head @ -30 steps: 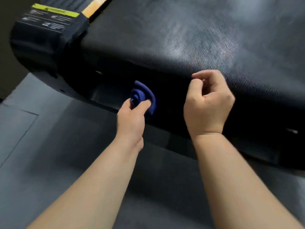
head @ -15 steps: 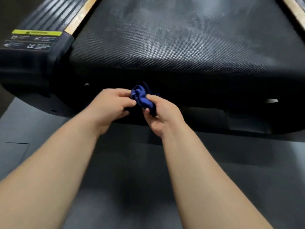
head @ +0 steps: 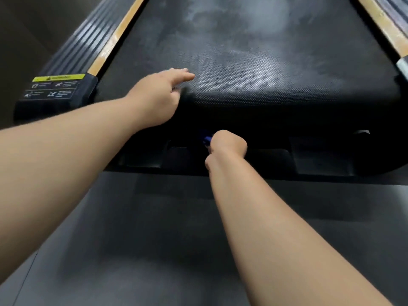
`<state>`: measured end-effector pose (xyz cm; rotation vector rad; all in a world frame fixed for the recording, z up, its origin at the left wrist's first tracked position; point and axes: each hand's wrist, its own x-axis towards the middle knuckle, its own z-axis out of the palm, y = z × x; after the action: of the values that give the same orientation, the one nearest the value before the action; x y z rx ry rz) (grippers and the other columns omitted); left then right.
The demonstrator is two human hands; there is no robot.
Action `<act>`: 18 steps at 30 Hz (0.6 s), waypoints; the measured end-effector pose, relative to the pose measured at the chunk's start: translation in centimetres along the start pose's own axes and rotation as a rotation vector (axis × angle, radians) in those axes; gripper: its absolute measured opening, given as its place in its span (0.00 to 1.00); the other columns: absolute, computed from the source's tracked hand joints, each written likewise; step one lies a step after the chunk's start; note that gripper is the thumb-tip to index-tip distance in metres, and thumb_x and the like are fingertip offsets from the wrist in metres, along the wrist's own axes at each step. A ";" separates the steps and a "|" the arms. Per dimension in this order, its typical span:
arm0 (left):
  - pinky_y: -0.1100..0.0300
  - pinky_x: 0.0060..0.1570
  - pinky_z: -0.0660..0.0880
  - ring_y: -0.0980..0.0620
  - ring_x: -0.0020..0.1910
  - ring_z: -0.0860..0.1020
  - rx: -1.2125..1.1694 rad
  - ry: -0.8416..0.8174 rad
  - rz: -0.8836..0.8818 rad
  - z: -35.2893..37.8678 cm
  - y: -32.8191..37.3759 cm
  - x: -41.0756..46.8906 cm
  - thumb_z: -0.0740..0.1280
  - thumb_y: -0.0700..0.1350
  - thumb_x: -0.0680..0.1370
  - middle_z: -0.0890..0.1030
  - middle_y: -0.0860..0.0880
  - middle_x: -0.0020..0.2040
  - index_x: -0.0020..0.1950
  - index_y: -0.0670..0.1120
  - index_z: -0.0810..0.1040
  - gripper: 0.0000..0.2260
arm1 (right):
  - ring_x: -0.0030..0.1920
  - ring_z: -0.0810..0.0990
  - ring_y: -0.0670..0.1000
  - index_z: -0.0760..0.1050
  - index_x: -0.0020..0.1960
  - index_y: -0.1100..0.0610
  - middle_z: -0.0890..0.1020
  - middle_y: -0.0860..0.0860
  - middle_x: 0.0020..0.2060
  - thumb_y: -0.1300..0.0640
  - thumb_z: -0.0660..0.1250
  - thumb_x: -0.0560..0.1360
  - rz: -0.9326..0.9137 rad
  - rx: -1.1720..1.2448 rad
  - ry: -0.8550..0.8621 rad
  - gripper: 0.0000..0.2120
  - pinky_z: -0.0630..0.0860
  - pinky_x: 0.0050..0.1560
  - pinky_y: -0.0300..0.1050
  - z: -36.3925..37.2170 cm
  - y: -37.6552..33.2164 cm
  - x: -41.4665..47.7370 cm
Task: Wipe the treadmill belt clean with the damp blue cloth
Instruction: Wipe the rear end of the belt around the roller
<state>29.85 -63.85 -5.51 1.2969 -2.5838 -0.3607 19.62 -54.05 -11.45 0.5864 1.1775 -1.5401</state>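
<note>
The belt (head: 265,62) fills the upper middle of the frame, its rounded near end curving down into shadow across the centre. Pale, dusty smears lie over its textured surface, thickest at centre and top. Tan strips and ribbed side rails (head: 88,40) border it at upper left and upper right. A black end cap with a yellow warning label (head: 55,87) sits at the left edge.

The left hand (head: 159,96) reaches over the belt's near edge left of centre, fingers straight and close together. Whether it touches the belt cannot be told.

The right hand (head: 227,143) is below the belt's end, at centre, curled in a fist round the cloth (head: 206,140). Only a small blue bit shows at the fist's left side, against the dark underside.

Grey floor (head: 154,239) takes up the lower half, with open room on both sides of the forearms.
</note>
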 end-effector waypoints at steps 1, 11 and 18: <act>0.63 0.73 0.51 0.55 0.74 0.59 -0.012 -0.012 0.002 0.5 0.2 0.0 0.57 0.38 0.80 0.65 0.53 0.74 0.72 0.52 0.68 0.21 | 0.32 0.71 0.49 0.71 0.42 0.57 0.75 0.53 0.38 0.65 0.57 0.78 -0.053 -0.076 -0.010 0.08 0.69 0.32 0.41 -0.7 -0.5 0.7; 0.49 0.74 0.43 0.56 0.76 0.51 -0.016 -0.129 0.020 2.1 0.9 0.1 0.54 0.40 0.82 0.57 0.56 0.77 0.74 0.55 0.62 0.22 | 0.27 0.81 0.51 0.73 0.42 0.64 0.81 0.53 0.26 0.69 0.61 0.70 -0.307 -0.427 -0.028 0.04 0.80 0.32 0.45 -2.6 -0.8 1.2; 0.49 0.74 0.43 0.55 0.76 0.53 -0.039 -0.022 0.017 3.0 1.3 -0.3 0.54 0.37 0.79 0.59 0.55 0.76 0.74 0.53 0.64 0.24 | 0.28 0.78 0.50 0.69 0.37 0.62 0.76 0.56 0.31 0.72 0.59 0.73 -0.194 -0.360 -0.155 0.09 0.78 0.25 0.40 -3.6 -4.0 1.5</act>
<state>28.09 -62.46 -7.98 1.2641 -2.5909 -0.4220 14.66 -51.68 -12.58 0.1146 1.3795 -1.4556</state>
